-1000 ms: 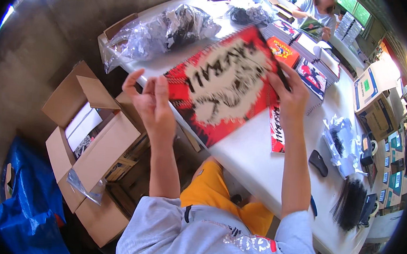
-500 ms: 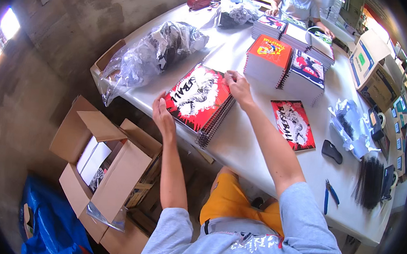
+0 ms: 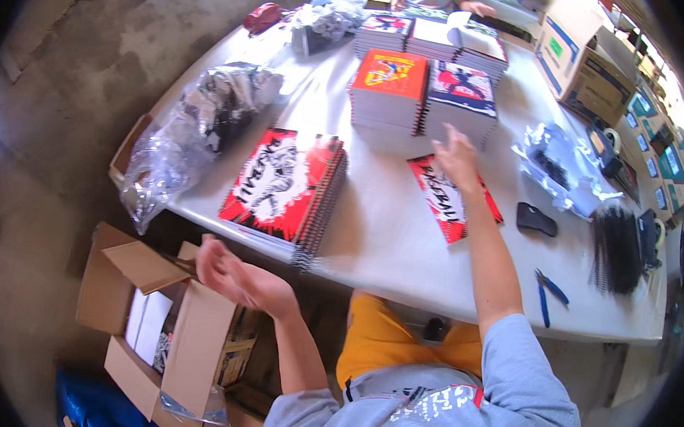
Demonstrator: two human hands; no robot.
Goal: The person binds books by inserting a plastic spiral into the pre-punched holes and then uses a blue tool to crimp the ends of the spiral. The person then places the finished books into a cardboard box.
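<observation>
A stack of spiral-bound notebooks with red, black and white covers stands near the table's front edge, coils facing right. My left hand is off the stack, held in the air between the table edge and the open carton, fingers loosely apart and a little blurred. Over a loose red and white cover sheet hangs my right hand, fingers partly stretched, nothing visible in them; whether it touches the sheet I cannot tell. Behind it rise notebook stacks topped by an orange cover and a blue and white cover.
An open cardboard carton with papers inside stands below the table's left. Crumpled plastic lies at the left. On the right are blue-handled cutters, a dark oblong object and black coils. A co-worker's hand shows behind the stacks.
Both hands have left the notebook stack. My left hand has drawn back toward me, and my right has moved right, over the loose cover sheet. The whole view has shifted.
</observation>
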